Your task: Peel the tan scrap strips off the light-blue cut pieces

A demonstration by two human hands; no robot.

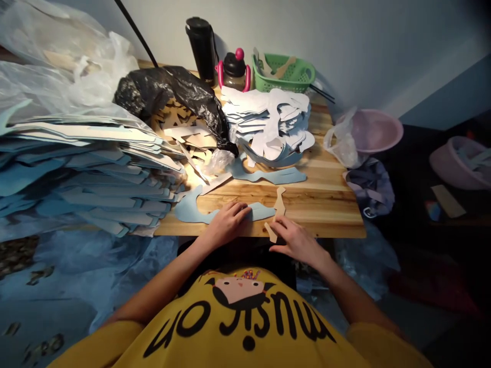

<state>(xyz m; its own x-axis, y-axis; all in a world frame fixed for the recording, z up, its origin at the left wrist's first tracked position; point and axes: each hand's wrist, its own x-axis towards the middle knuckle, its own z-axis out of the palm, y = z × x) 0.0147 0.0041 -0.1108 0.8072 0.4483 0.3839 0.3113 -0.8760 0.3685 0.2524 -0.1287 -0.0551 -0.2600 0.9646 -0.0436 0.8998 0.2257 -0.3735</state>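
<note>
Shirt (pixel 238 327): yellow, bottom middle of frame
Left hand (pixel 226 223): open, resting on blue cutout (pixel 187 210)
Right hand (pixel 297 243): pinching tan cutout (pixel 280 202)

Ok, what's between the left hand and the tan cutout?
In the head view, the tapered end of the blue cutout lies there on the wooden tabletop, running from under the left hand toward the tan cutout.
</note>
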